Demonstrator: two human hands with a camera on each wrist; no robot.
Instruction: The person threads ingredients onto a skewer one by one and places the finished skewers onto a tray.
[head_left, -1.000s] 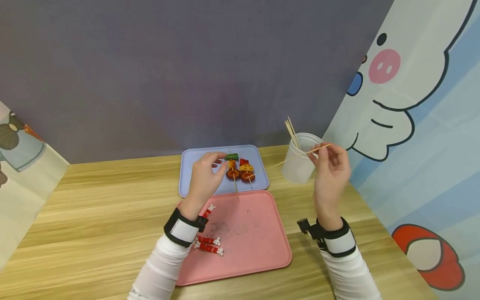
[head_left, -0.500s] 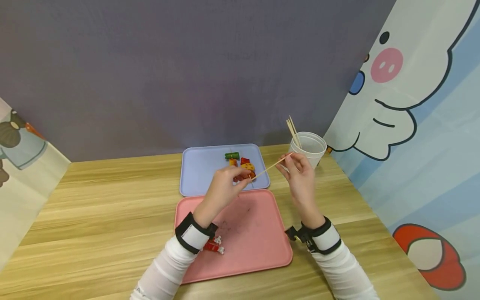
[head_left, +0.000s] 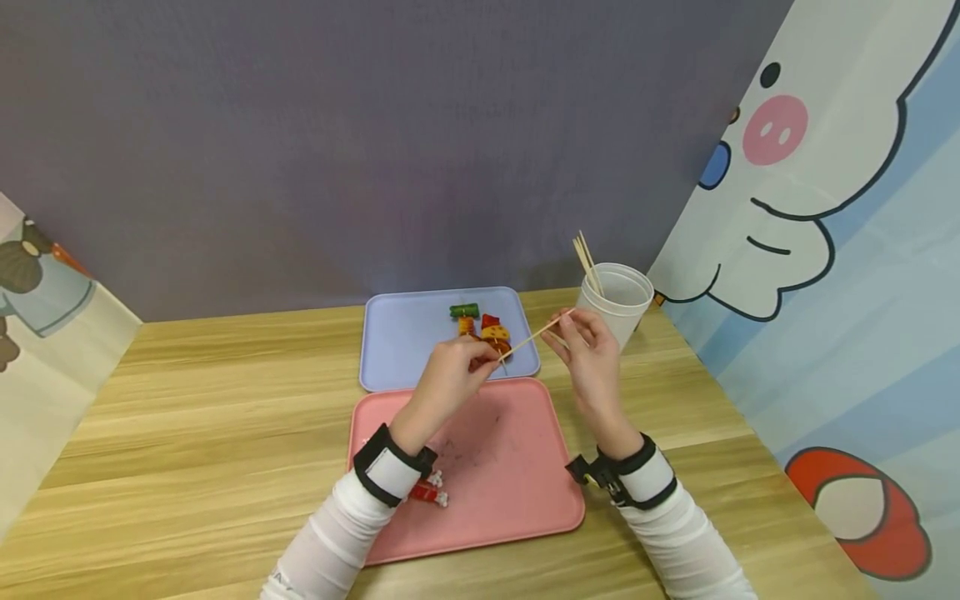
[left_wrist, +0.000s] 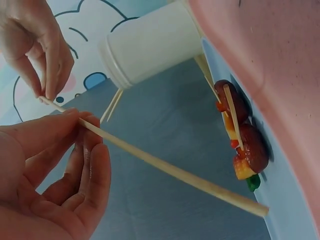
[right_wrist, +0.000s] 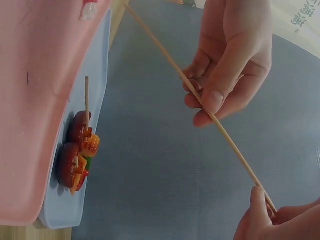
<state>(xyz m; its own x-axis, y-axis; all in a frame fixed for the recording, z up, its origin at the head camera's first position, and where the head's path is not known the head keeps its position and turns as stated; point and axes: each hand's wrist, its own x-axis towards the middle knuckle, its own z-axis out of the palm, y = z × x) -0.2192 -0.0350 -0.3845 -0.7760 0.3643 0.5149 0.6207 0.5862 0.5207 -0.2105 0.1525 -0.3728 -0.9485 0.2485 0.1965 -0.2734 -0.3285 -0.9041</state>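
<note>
A thin wooden skewer [head_left: 534,335] slants between my two hands, above the trays. My left hand [head_left: 459,368] pinches it between thumb and fingers, and in the left wrist view one bare end of the skewer [left_wrist: 185,176] sticks out well past that grip. At the other end, my right hand [head_left: 590,354] pinches it with thumb and fingertips, as the right wrist view shows with the right fingers [right_wrist: 257,202]. Two loaded food skewers [head_left: 495,335] lie on the blue tray [head_left: 401,342], with brown mushroom-like, yellow, red and green pieces; my left hand partly covers them in the head view.
A white cup [head_left: 618,300] with several bare skewers [head_left: 587,260] stands at the back right. In front of the blue tray lies a pink tray [head_left: 510,467], with red pieces with white ends [head_left: 429,490] partly behind my left wrist. A grey panel [head_left: 390,150] rises behind.
My right hand has brought the skewer leftward from beside the cup. My left hand has moved right, away from the green piece, and now grips the skewer too.
</note>
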